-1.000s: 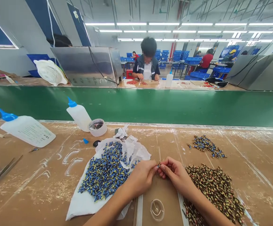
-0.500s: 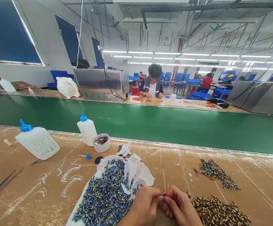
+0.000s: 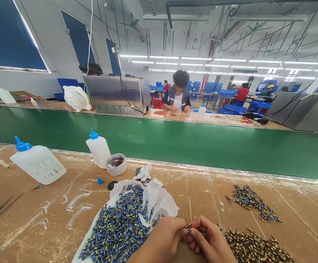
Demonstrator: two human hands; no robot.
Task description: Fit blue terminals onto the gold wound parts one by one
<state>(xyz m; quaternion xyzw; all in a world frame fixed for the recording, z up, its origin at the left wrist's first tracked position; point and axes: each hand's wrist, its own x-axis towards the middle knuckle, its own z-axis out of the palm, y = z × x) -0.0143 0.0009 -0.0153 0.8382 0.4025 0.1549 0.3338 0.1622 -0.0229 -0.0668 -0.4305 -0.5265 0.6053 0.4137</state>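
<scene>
My left hand [image 3: 167, 235] and my right hand [image 3: 208, 239] meet at the bottom centre, fingertips pinched together. Between them is a tiny blue and dark piece [image 3: 188, 228], mostly covered by the fingers, its exact kind too small to tell. Left of my hands, a big heap of small blue, yellow and dark pieces [image 3: 117, 223] lies on a white plastic bag [image 3: 163, 201]. Beside my right hand spreads a pile of small dark brown and yellowish pieces [image 3: 257, 245]. Behind that pile is a smaller cluster of blue, yellow and brown pieces [image 3: 253, 202].
Two white squeeze bottles [image 3: 39, 164] [image 3: 98, 149] with blue caps stand at the left, near a tape roll [image 3: 116, 165]. Tweezers [image 3: 2, 210] lie at the left edge. A green conveyor belt [image 3: 202, 142] crosses behind the cardboard-covered table. Opposite sits a co-worker [image 3: 176, 96].
Both hands stay together, with the fingers shifting slightly around the small piece. The view has tilted a little, and the bottles and heap appear slightly farther left.
</scene>
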